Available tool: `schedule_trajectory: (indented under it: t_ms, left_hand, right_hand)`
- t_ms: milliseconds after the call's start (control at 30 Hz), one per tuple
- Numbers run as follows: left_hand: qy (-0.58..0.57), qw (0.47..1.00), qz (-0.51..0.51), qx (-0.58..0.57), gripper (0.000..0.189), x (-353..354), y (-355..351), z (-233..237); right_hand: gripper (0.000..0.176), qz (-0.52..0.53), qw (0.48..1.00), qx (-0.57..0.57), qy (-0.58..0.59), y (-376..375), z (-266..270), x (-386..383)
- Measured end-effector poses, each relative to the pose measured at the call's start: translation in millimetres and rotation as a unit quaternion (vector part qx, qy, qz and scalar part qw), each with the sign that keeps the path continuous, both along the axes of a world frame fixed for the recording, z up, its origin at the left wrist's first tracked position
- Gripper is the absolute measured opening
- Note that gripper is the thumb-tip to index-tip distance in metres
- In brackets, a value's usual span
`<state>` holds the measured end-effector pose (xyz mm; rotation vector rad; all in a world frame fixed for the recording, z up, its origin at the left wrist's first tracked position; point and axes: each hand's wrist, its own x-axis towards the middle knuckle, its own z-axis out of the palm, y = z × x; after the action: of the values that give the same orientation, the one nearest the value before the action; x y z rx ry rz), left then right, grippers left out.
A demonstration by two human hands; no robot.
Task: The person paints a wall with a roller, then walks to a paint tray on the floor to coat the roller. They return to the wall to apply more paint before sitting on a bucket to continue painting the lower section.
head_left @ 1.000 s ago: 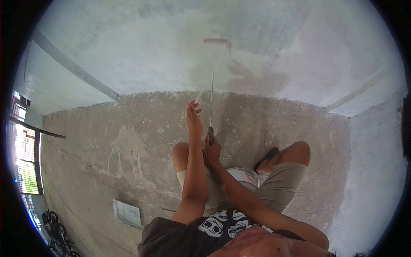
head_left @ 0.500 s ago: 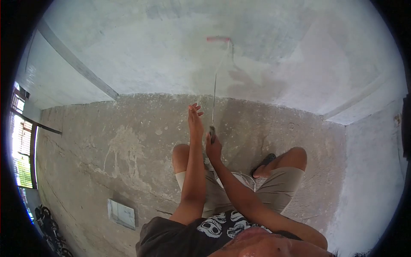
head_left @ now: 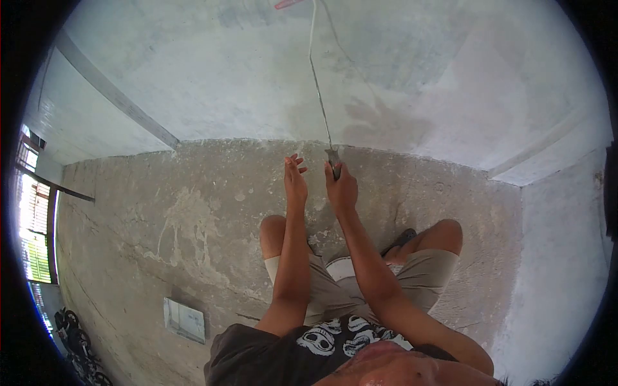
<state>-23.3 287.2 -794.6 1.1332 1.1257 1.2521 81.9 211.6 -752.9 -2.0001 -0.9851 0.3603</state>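
Observation:
My right hand [head_left: 342, 186] is wrapped round the dark handle of a paint roller [head_left: 333, 165], whose thin metal rod runs up in front of the pale wall [head_left: 244, 83]. At the rod's far end a pinkish-red roller head [head_left: 288, 4] lies at the wall, near the top edge of the view. My left hand [head_left: 295, 177] is held up to the left of the handle, with fingers apart and nothing in it. A shadow of the hand and rod falls on the wall.
Rough concrete floor [head_left: 141, 225] meets the wall's foot. A pale rectangular object [head_left: 185, 320] lies on the floor at lower left. A barred window [head_left: 35, 225] and motorcycles [head_left: 77, 344] are at the far left. Between my legs is a whitish container [head_left: 340, 267], partly hidden.
My right hand has moved up and slightly right with the handle. The roller head has gone higher and to the left on the wall. My left hand has hardly moved.

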Motion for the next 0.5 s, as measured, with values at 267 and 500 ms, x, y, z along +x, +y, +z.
schedule_trajectory:
  t_ms: [267,500]
  left_hand:
    - [0.012,1.000,-0.001,-0.010,0.074,2.2,-2.5,4.9]
    - [0.011,1.000,0.004,-0.020,0.076,1.0,-2.9,3.3]
  right_hand:
    - [0.044,0.007,0.998,0.000,0.055,-53.1,-102.8,-24.9]
    - [0.049,0.004,0.985,0.025,0.173,-44.6,-55.6,-74.5]
